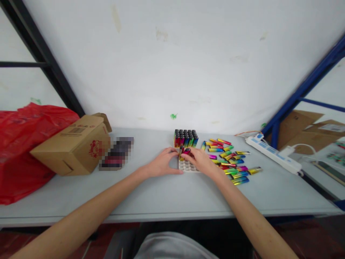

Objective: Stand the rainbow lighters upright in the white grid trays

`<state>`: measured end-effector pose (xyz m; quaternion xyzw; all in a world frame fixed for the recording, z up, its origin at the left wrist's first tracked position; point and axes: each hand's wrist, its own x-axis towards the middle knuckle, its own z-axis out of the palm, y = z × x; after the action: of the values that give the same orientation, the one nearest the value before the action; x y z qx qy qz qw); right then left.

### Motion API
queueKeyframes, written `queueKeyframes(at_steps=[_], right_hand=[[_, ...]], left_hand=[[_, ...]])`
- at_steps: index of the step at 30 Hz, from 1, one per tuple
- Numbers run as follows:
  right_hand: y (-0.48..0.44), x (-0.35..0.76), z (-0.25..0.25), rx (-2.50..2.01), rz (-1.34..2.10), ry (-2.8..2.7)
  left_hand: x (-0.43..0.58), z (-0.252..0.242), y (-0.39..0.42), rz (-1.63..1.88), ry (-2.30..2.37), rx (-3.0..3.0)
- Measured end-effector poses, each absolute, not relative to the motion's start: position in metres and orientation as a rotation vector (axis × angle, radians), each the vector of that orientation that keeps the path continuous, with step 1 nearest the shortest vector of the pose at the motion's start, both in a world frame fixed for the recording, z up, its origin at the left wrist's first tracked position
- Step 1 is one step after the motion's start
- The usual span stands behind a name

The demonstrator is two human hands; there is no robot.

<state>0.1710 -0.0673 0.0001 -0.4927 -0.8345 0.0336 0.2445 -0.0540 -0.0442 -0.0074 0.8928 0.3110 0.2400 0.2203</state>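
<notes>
A white tray with round holes (185, 166) lies on the table in front of me. My left hand (163, 163) curves around its left side, thumb at the near corner and fingers at the far one. My right hand (201, 160) reaches over the tray from the right, fingers closed on a dark-topped pink lighter (186, 151). At least one more dark-topped lighter stands by the fingertips; the hand partly hides the tray. Just behind, a block of upright lighters with black tops (185, 138) stands in rows.
Many shiny coloured lighters (229, 155) lie loose to the right. Beyond them is a white power strip (275, 154). On the left are a cardboard box (72, 144), a red plastic bag (24, 151) and a blurred-out dark object (117, 153). A white wall (188, 64) rises behind.
</notes>
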Motion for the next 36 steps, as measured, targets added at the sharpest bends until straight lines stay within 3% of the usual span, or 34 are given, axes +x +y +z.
queueKeyframes(at_steps=[5,10,19,36], right_hand=[[-0.071,0.167,0.001,-1.436,-0.061,-2.332],[-0.069,0.203,0.016,-1.258,0.199,-2.29],[-0.065,0.311,-0.001,-1.573,0.106,-2.307],[-0.062,0.228,0.04,-1.027,1.041,-1.246]], left_hand=[[-0.054,-0.006,-0.045,0.652,0.871,2.473],[-0.054,-0.005,-0.046,0.643,0.89,2.465],[-0.055,-0.006,-0.045,0.608,0.902,2.464],[-0.055,-0.006,-0.046,0.653,0.876,2.466]])
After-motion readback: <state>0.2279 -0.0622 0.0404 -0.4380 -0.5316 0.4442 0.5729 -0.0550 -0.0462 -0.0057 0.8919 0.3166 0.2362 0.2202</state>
